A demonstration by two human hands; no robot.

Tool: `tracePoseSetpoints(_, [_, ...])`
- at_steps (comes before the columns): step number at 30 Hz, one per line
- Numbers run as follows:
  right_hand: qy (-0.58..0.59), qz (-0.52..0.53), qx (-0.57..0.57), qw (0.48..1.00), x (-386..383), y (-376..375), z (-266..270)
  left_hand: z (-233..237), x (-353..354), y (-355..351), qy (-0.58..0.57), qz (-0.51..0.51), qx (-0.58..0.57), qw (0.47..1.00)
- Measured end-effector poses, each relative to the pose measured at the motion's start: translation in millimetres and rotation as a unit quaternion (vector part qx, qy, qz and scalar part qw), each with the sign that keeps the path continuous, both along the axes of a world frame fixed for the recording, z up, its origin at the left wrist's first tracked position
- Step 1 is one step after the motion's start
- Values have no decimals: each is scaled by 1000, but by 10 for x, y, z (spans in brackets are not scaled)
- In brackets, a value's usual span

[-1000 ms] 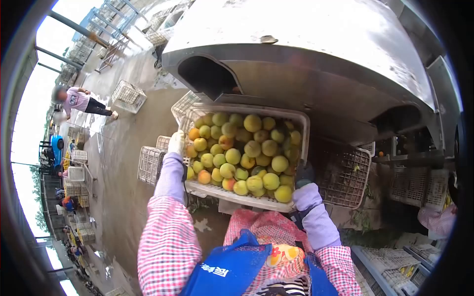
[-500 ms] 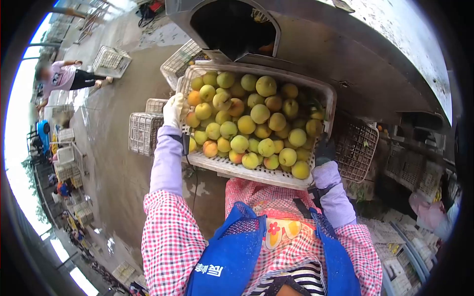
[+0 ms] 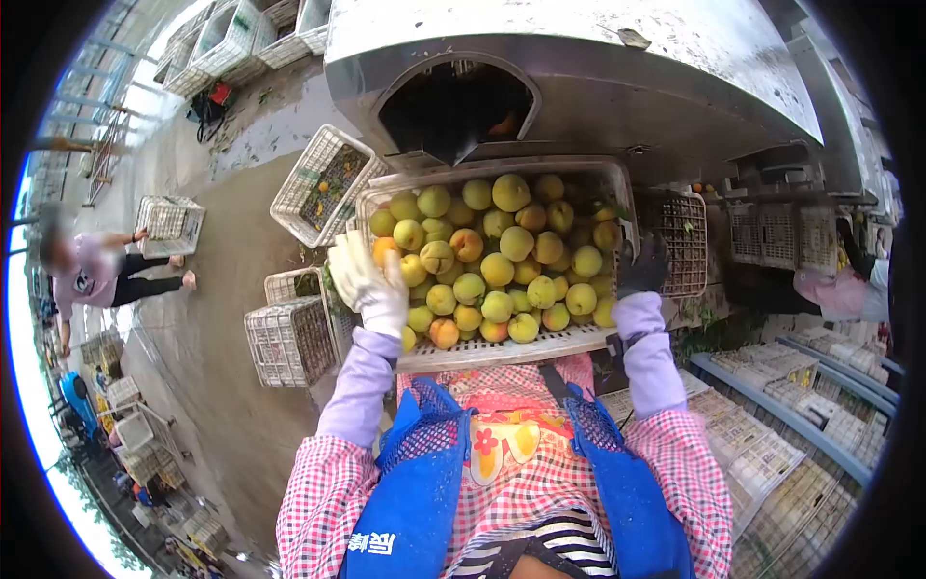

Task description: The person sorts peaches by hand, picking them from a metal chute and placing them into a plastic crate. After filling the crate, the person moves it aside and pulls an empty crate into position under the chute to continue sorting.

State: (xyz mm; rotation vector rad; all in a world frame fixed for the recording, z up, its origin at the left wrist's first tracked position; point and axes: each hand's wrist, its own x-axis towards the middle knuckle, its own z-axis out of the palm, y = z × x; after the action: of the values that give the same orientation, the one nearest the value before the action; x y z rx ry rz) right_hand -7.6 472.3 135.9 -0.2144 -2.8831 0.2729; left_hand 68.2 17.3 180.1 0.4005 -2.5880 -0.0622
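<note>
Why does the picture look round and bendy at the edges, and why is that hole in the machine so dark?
Head view: a fisheye lens bends the edges and leaves black corners; soft daylight puts white glare on the machine's metal top, while its opening sits in shadow; the crate of fruit between left hand and right hand is sharp.

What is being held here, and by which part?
A white crate full of yellow fruit, held at its two sides: left hand on the left rim, right hand on the right rim.
</note>
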Motion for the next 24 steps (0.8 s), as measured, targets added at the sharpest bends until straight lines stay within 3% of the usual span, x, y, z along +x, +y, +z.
tracePoseSetpoints(1, [21,36,49,998,42,-280,279,215,-37,79,-12,-88,22,996])
tracePoseSetpoints(2, [-59,82,-33,994,58,-536,351,593,-133,251,-175,-151,186,955])
tracePoseSetpoints(3, [-139,126,-116,975,57,-784,376,260,-130,329,-208,-222,188,934])
tracePoseSetpoints(4, [-195,128,-107,966,59,-1012,200,-63,-144,408,-225,-260,138,929])
tracePoseSetpoints(7, [-152,129,-6,980,75,-1485,-46,-406,-265,538,-177,-251,33,951])
tracePoseSetpoints(9, [-111,133,-83,981,80,-1507,-95,-280,-375,421,-139,-275,184,933])
tracePoseSetpoints(10, [-120,137,-203,962,108,-1406,-119,-201,-383,366,-125,-285,259,914])
tracePoseSetpoints(11, [-123,141,-320,929,74,-1363,-127,-68,-385,374,-39,-243,387,889])
tracePoseSetpoints(12, [-149,174,-454,861,169,-1364,284,180,-387,362,-107,-274,447,845])
tracePoseSetpoints(13, [-213,197,-587,756,235,-1409,580,470,-319,359,-176,-296,504,792])
tracePoseSetpoints(15, [-207,216,-670,679,437,-1548,668,575,-275,512,-254,-306,569,720])
tracePoseSetpoints(16, [-196,250,-655,686,471,-1608,646,632,-252,590,-293,-304,596,683])
tracePoseSetpoints(17, [-181,281,-643,689,476,-1683,603,804,-239,825,-289,-275,600,694])
tracePoseSetpoints(19, [-151,243,-633,720,548,-1759,574,706,-179,964,-274,-223,702,618])
tracePoseSetpoints(21, [-93,223,-639,730,595,-1783,466,640,-216,928,-277,-252,694,615])
tracePoseSetpoints(24, [-68,264,-537,799,654,-1755,472,709,-167,972,-281,-239,714,595])
